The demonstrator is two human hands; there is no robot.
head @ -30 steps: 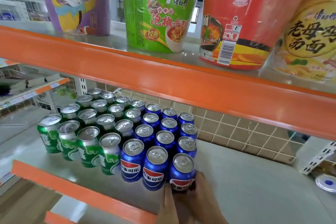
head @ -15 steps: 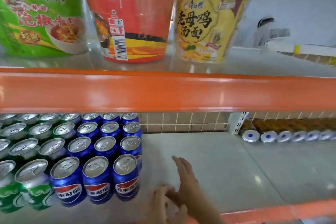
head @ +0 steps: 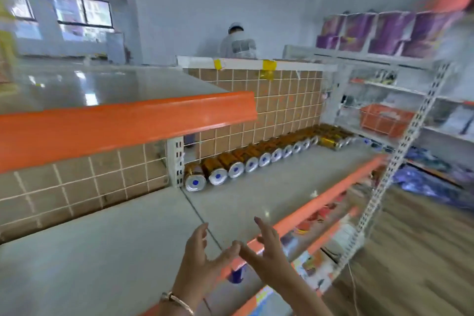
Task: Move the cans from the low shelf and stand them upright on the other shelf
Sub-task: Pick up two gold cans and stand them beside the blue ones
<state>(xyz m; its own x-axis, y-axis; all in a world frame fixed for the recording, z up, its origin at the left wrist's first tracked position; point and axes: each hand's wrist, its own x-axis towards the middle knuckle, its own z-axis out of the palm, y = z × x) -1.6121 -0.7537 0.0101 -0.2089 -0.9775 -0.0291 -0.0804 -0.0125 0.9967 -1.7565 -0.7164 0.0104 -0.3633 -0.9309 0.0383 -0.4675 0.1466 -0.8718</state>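
Lay on their sides: gold-brown metal cans (head: 216, 169), rigid, smooth, likely to roll. Best gripped round the body. Left hand (head: 198, 259) and right hand (head: 266, 251) spread, empty.

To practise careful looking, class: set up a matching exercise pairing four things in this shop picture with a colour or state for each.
Column one:
1. gold cans
2. shelf edge strip
3. left hand
4. basket

Column two:
A. fingers spread, holding nothing
B. lying on their sides in a row
C. orange mesh, on the far rack
D. orange, solid, running above the tiles

Pairs: 1-B, 2-D, 3-A, 4-C
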